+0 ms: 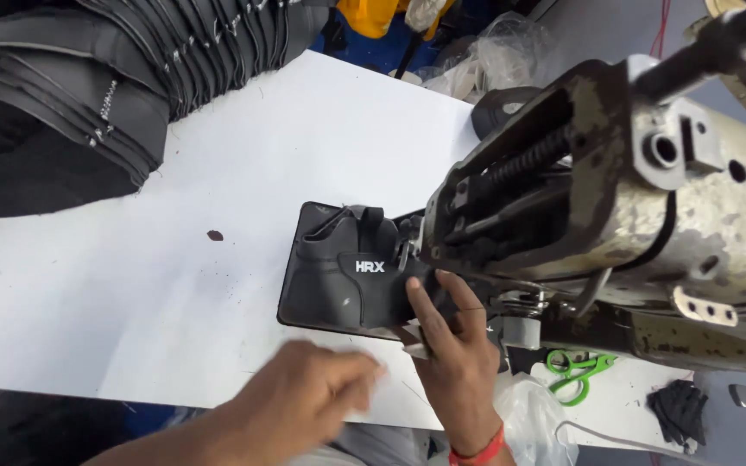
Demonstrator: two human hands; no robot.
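A black shoe upper (pixel 338 276) with small white lettering lies on the white table (pixel 218 198), its right end under the head of a worn grey sewing machine (pixel 615 198). My right hand (pixel 451 341) rests on the upper's right edge beside the needle area, fingers pressing the piece down. My left hand (pixel 312 393) is blurred near the table's front edge, just below the upper, fingers loosely curled with a small pale scrap at the fingertips; whether it grips the scrap I cannot tell.
A stack of several black upper pieces (pixel 71 78) fills the far left of the table. Green-handled snips (pixel 576 371) and a black fabric scrap (pixel 677 412) lie under the machine at right. Clear plastic bags (pixel 485 60) sit behind.
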